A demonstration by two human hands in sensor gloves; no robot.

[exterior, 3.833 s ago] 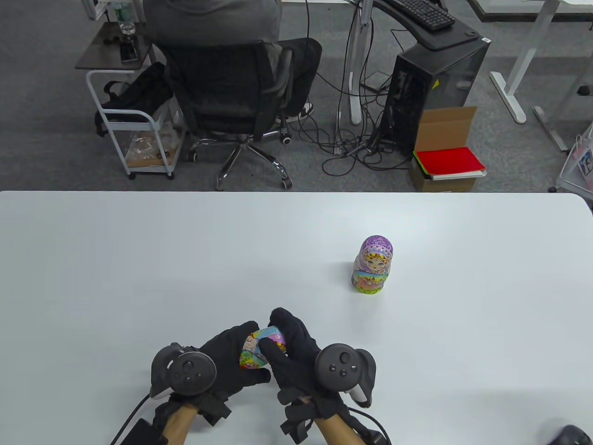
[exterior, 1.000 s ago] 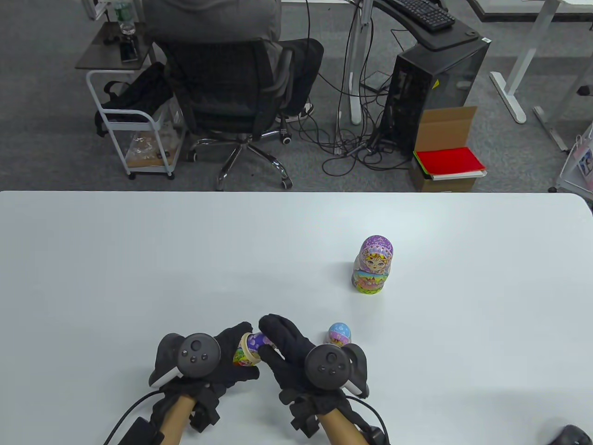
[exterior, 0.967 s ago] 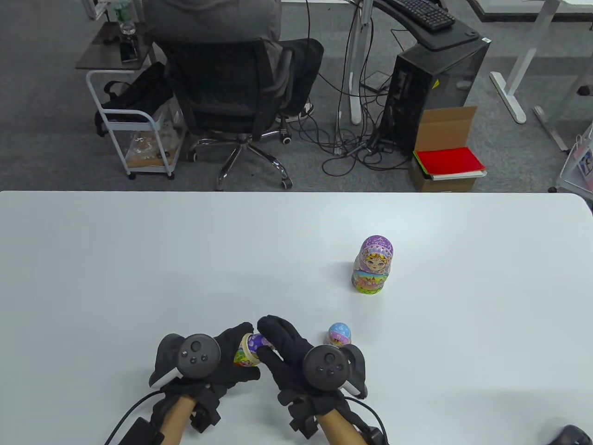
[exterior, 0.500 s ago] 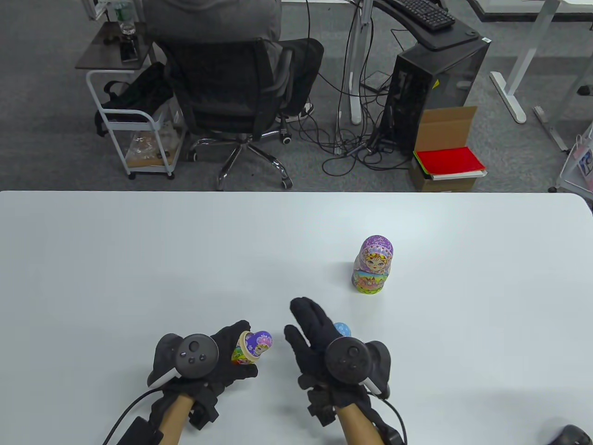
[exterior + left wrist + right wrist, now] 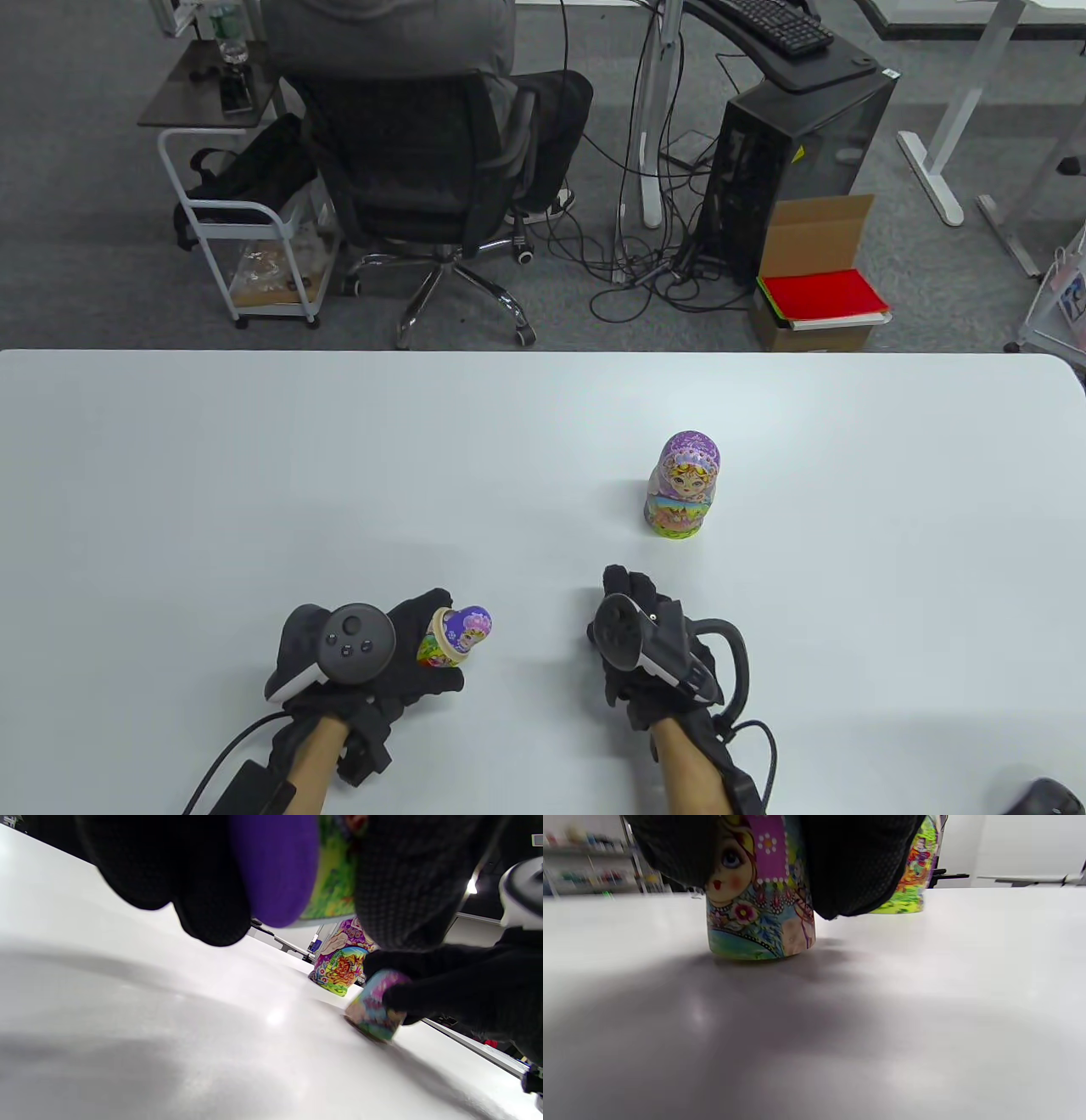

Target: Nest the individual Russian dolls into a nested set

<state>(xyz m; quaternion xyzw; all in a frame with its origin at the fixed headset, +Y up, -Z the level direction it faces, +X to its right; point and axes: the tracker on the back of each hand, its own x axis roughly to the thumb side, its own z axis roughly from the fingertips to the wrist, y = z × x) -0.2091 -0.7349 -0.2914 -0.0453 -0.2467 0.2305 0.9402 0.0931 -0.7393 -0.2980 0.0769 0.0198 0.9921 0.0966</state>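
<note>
Dolls, table view: my left hand holds a lower doll half with a small purple doll seated in it, long axis tipped toward the right. My right hand is curled over the matching blue upper half, which its glove hides in this view. The large closed doll stands upright on the table, well apart, beyond the right hand.

Left wrist view: gloved fingers wrap the purple doll and green base. Ahead, the right hand's fingers pinch the blue upper half, tilted, one edge touching the table.

Right wrist view: fingers grip the blue upper half from above, open rim on the table, painted face toward the camera.

Key relation: the blue half lies to the right of the held base, near it; only the right hand can bring it over. I judge the cap must be lifted and its axis tilted to match the base.

Change: half a second ago the right hand was spread flat, reaching; now it has closed on the blue half. The left hand's hold is unchanged.
</note>
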